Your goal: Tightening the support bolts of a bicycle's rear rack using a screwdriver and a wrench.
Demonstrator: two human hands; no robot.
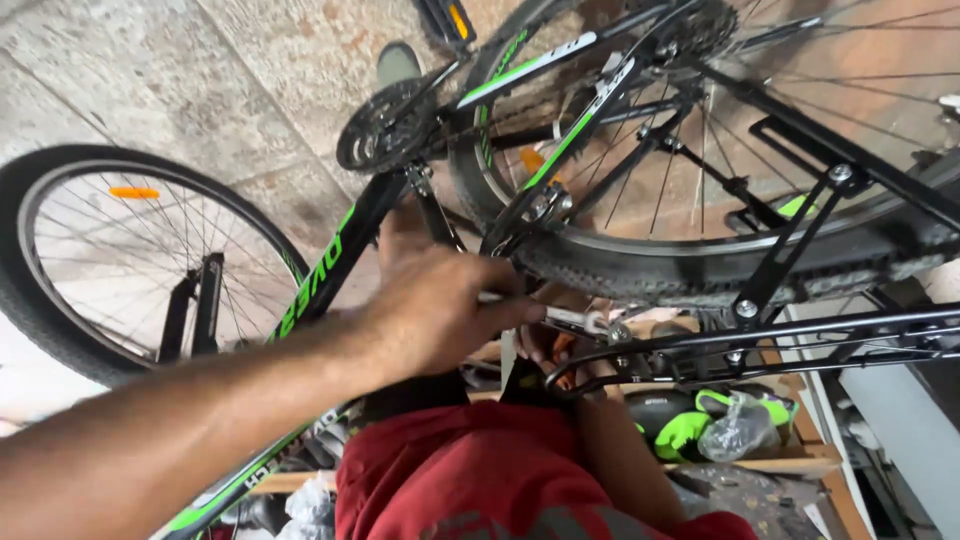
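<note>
A black and green bicycle frame [320, 270] fills the view, with its rear wheel [700, 265] in the middle and a black rear rack [800, 330] over the tyre. My left hand [435, 315] reaches in from the lower left and is closed on a thin silver wrench [575, 318]. The wrench's head sits at the rack's front end, close to the tyre. My right hand [548, 348] is just below it, mostly hidden behind the left hand and the rack bar. Its fingers are at the same spot, and I cannot make out its grip.
The front wheel [120, 250] with an orange reflector stands at the left on a stone floor [250, 90]. The chainrings [385, 125] and a pedal lie above my hand. A wooden shelf [790, 462] at lower right holds a black and green item and a crumpled plastic bag [740, 430].
</note>
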